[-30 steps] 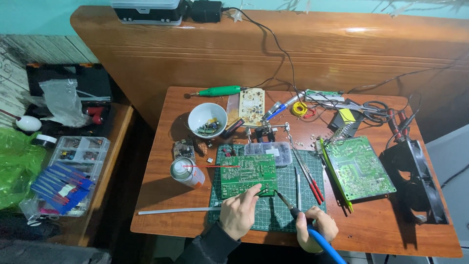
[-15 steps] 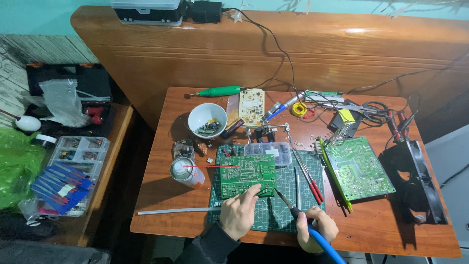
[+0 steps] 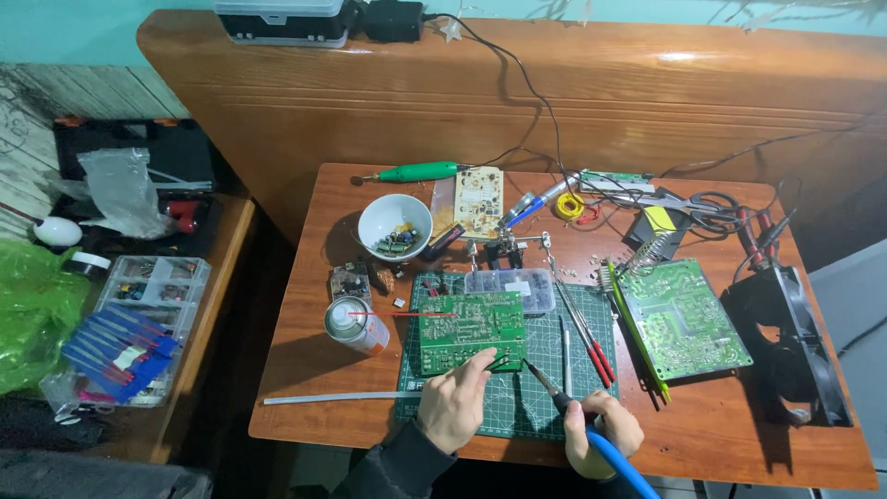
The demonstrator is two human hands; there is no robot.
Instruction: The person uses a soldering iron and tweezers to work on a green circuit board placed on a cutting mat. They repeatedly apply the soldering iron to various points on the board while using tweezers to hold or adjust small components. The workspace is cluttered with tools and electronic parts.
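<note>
Green rectangular circuit board (image 3: pixel 471 330) lies flat on a dark green gridded cutting mat (image 3: pixel 536 407), near the front of the reddish-brown wooden tabletop (image 3: pixel 305 388). Left hand (image 3: pixel 455 399) rests on the mat with its fingertips (image 3: pixel 485 358) pressed on the board's near edge, holding it down. Right hand (image 3: pixel 601 434) is closed around the blue handle of a soldering iron (image 3: pixel 554 397), whose dark tip points up and left and meets the board's near right corner.

Left of the board stands a white spray can (image 3: pixel 356 325) with a thin red straw reaching across the board's left half. A clear plastic box (image 3: pixel 513 286) sits just behind the board on the mat. Red-handled probes (image 3: pixel 591 342) lie on the mat's right part, beside a second, larger green circuit board (image 3: pixel 682 319) placed at a tilt on the right side. A white bowl (image 3: pixel 394 226) holding small parts stands behind and left, with a green-handled rotary tool (image 3: pixel 420 172) farther back. A yellow solder spool (image 3: pixel 570 205) lies at the rear centre. A black fan unit (image 3: pixel 785 342) occupies the right edge. A clear compartment organiser (image 3: pixel 152 296) sits on the side bench to the left.
</note>
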